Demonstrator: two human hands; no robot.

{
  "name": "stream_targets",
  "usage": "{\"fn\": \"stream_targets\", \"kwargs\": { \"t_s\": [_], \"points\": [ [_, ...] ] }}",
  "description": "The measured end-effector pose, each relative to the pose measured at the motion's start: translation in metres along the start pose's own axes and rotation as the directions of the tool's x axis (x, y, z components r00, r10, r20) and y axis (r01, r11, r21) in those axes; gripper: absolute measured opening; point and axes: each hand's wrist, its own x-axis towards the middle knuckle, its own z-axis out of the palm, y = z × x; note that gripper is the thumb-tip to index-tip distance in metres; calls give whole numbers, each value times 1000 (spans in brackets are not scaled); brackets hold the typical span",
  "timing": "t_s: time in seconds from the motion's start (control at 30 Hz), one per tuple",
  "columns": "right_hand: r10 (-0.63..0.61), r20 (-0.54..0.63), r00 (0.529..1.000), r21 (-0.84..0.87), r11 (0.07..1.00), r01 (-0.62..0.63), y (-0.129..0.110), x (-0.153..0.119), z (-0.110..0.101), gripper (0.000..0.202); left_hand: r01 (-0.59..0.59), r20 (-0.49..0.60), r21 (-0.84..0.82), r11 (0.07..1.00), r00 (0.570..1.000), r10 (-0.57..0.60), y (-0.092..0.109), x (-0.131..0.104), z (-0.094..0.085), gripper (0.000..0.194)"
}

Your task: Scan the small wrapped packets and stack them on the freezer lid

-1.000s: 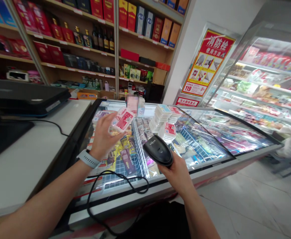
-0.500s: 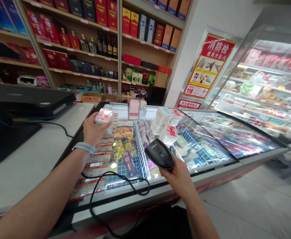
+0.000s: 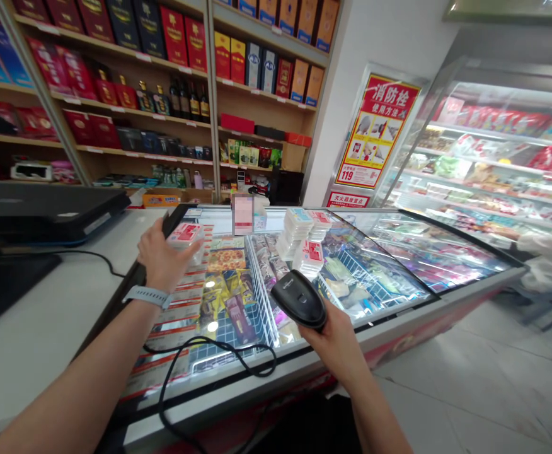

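Observation:
My right hand [image 3: 337, 334] is wrapped around a black handheld barcode scanner [image 3: 299, 301], its head pointing up and left over the freezer glass. At the far left end of the glass, my left hand [image 3: 162, 255], with a pale watch strap on the wrist, has its fingers spread. Its thumb crosses in front of a small stack of white packs with red labels [image 3: 185, 233]; whether the fingers touch the packs is hard to see. More white packs with blue and red labels [image 3: 297, 227] stand stacked at the middle of the glass, beyond the scanner.
The glass-topped chest freezer [image 3: 399, 302] holds bagged goods in wire baskets. A black cable [image 3: 229, 343] loops over its front left. At left is a white counter [image 3: 87, 277] with a black device [image 3: 44, 211]. Shelves of boxes and bottles stand behind; a lit display fridge [image 3: 503, 170] is at right.
The view has swung slightly right. My left fingers have spread and shifted left of the stack of packs, which they were wrapped around. The scanner has stayed in my right hand.

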Motion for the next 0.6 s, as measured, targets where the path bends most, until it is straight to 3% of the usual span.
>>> {"fn": "stream_targets", "kwargs": {
  "t_s": [0.03,0.1,0.2,0.3,0.47,0.6],
  "points": [
    [1,-16,1000,4,1000,-1,1,-2,-2,9,47,-83,37,998,996,-43,13,-4,-3,95],
    [11,-50,999,6,1000,-11,4,-6,-6,11,-16,-76,41,999,997,20,41,-14,-4,86],
    [52,-84,995,14,999,-51,12,-14,-14,12,-130,25,-38,991,991,131,76,-31,6,76],
    [94,-122,988,17,996,-93,21,-24,-23,12,-185,186,-139,973,960,209,101,-47,29,71],
    [171,-228,959,68,985,-159,33,-41,-37,20,-127,375,-230,965,903,208,141,-64,67,84],
    [224,-278,934,75,974,-212,38,-52,-46,22,-64,402,-277,959,899,176,176,-72,85,90]
  ]
}}
